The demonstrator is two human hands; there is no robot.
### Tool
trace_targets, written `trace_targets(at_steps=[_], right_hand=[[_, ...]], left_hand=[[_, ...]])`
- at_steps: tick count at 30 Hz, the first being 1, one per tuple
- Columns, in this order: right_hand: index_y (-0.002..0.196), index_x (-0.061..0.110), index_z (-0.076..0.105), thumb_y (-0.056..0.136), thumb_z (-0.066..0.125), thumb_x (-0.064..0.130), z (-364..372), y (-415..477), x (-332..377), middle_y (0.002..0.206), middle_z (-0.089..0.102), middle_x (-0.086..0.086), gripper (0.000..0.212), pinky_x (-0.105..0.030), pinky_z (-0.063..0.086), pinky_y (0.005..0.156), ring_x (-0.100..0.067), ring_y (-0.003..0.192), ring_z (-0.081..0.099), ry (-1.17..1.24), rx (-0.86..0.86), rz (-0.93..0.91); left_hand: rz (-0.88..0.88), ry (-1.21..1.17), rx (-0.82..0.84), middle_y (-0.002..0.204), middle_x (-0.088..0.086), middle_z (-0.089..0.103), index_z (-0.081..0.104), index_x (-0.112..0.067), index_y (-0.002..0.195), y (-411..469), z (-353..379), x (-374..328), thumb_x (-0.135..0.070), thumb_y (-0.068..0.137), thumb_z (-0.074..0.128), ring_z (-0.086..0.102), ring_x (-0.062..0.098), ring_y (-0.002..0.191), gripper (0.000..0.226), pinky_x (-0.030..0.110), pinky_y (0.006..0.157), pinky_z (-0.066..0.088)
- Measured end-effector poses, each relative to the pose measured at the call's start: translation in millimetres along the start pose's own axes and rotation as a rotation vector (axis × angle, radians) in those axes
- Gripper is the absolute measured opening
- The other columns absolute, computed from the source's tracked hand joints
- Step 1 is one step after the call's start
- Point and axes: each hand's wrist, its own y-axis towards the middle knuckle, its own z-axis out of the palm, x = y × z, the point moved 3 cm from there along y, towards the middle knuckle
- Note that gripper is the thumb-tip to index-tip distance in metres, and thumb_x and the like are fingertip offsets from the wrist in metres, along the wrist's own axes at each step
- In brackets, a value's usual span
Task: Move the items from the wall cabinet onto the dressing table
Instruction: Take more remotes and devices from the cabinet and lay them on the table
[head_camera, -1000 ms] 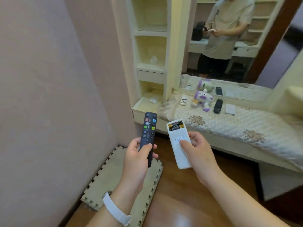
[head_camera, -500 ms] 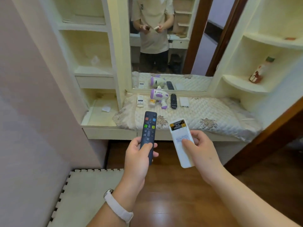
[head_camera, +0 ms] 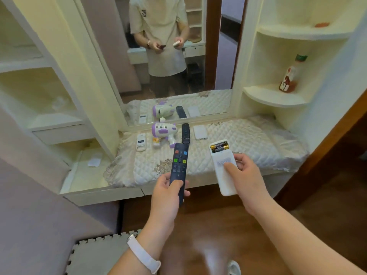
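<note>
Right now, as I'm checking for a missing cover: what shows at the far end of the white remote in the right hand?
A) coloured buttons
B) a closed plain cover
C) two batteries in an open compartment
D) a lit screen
C: the white remote in the right hand is uncovered at its far end, two black-and-gold batteries lying side by side; the coloured buttons are on the dark remote in the left hand.

Label (head_camera: 223, 162) on the white remote (head_camera: 224, 183) blurred — top-shelf orange thing (head_camera: 322, 24) too small to tell.
</note>
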Motion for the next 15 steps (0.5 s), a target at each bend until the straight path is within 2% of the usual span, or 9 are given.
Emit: trace_targets(at_steps=[4, 8, 12, 15], right_hand=[[0.111, 0.021, 0.056, 0.093, 0.058, 0.016, -43, 62, 5, 0.096, 0.07, 0.003, 0.019, -0.023, 0.049, 0.056, -0.012, 0.082, 0.068, 0.036, 0.004, 0.004], [0.114, 0.02, 0.055, 0.092, 0.059, 0.017, -78, 107, -3, 0.099, 0.071, 0.003, 0.022, -0.03, 0.052, 0.06, -0.017, 0.087, 0.069, 0.057, 0.014, 0.041], [0.112, 0.02, 0.056, 0.091, 0.059, 0.016, -94, 137, -12, 0.098, 0.071, 0.0, 0.021, -0.032, 0.052, 0.058, -0.022, 0.085, 0.069, 0.078, 0.017, 0.078], [0.114, 0.019, 0.055, 0.092, 0.059, 0.015, -98, 155, -17, 0.099, 0.071, -0.002, 0.023, -0.031, 0.052, 0.056, -0.022, 0.083, 0.069, 0.097, 0.023, 0.105]], left_hand=[[-0.001, 0.021, 0.011, 0.091, 0.006, 0.074, 0.057, -0.015, 0.107, 35, 66, -16, -0.01, 0.096, 0.048, 0.063, 0.013, 0.061, 0.015, 0.028, 0.062, 0.046], [0.01, 0.048, 0.0, 0.088, 0.004, 0.074, 0.058, -0.014, 0.105, 57, 120, -26, -0.01, 0.095, 0.049, 0.06, 0.014, 0.059, 0.014, 0.03, 0.061, 0.044], [-0.015, 0.083, -0.028, 0.093, 0.009, 0.069, 0.058, -0.008, 0.105, 70, 148, -27, -0.008, 0.094, 0.049, 0.06, 0.014, 0.056, 0.014, 0.025, 0.057, 0.044], [-0.036, 0.096, -0.049, 0.083, 0.009, 0.06, 0.057, -0.007, 0.103, 88, 160, -27, -0.007, 0.094, 0.049, 0.059, 0.012, 0.055, 0.012, 0.025, 0.052, 0.041]])
